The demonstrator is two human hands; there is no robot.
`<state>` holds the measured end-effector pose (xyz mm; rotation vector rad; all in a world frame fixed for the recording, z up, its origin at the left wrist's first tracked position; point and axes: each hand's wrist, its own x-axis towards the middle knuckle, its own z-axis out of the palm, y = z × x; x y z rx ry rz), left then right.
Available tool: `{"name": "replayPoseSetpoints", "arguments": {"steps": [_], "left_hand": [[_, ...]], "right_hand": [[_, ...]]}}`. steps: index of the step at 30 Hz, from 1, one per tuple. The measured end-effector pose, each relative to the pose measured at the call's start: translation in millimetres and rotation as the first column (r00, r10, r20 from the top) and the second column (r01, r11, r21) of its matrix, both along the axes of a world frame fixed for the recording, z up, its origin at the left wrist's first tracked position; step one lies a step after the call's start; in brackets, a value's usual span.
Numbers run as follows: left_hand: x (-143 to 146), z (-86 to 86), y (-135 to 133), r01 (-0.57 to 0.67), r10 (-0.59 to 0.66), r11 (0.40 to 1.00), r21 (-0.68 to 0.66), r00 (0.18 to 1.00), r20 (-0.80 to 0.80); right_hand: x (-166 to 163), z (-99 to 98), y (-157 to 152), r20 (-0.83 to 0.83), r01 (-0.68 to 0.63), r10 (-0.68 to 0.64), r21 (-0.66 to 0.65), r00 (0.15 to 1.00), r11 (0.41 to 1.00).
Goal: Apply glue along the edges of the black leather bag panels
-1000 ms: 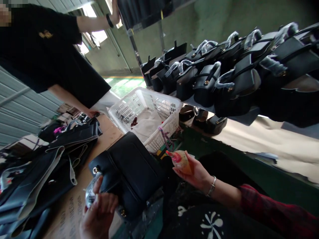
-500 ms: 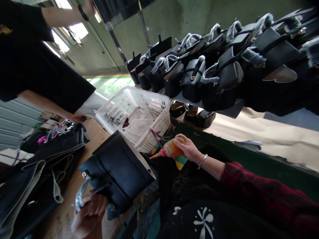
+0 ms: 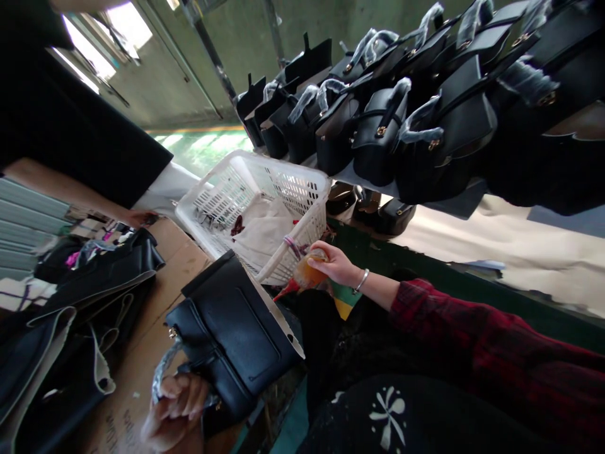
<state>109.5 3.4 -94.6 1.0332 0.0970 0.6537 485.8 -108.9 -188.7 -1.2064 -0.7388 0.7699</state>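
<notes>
A black handbag (image 3: 243, 331) lies tilted at the edge of the cardboard, its pale inner edge facing right. Its plastic-wrapped handle (image 3: 163, 372) passes through the closed fingers of my left hand (image 3: 177, 410). My right hand (image 3: 333, 263) is wrapped around a squeeze bottle (image 3: 309, 270) of amber liquid. The bottle's red nozzle (image 3: 287, 290) points down and left toward the bag's pale edge; whether it touches is hard to tell, though a small gap seems to show.
A white plastic basket (image 3: 222, 167) holding pale cloth stands beyond the bag. Black bags with wrapped handles (image 3: 378, 135) line a rack at right. Dark leather pieces (image 3: 51, 353) lie on the cardboard (image 3: 177, 252) at left. Another person's hand (image 3: 142, 217) rests near the cardboard's far edge.
My right hand has brought the bottle left, nearer the basket and the bag. The bag and my left hand sit slightly further right in view, and the camera view has shifted.
</notes>
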Motion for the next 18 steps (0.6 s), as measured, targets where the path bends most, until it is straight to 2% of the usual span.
{"name": "replayPoseSetpoints", "arguments": {"steps": [4, 11, 18], "left_hand": [[4.7, 2.1, 0.3, 0.054, -0.054, 0.998, 0.016, 0.999, -0.011], [13.2, 5.2, -0.2, 0.072, -0.072, 0.997, 0.024, 0.997, -0.010], [16.9, 7.7, -0.3, 0.101, -0.101, 0.995, 0.022, 0.995, -0.013]], "right_hand": [[1.3, -3.6, 3.8, -0.038, -0.045, 0.045, -0.011, 0.998, 0.999], [0.7, -10.9, 5.4, -0.108, -0.104, 0.100, -0.033, 0.989, 0.994], [2.6, -14.4, -4.3, -0.133, -0.176, 0.168, -0.053, 0.977, 0.983]]}}
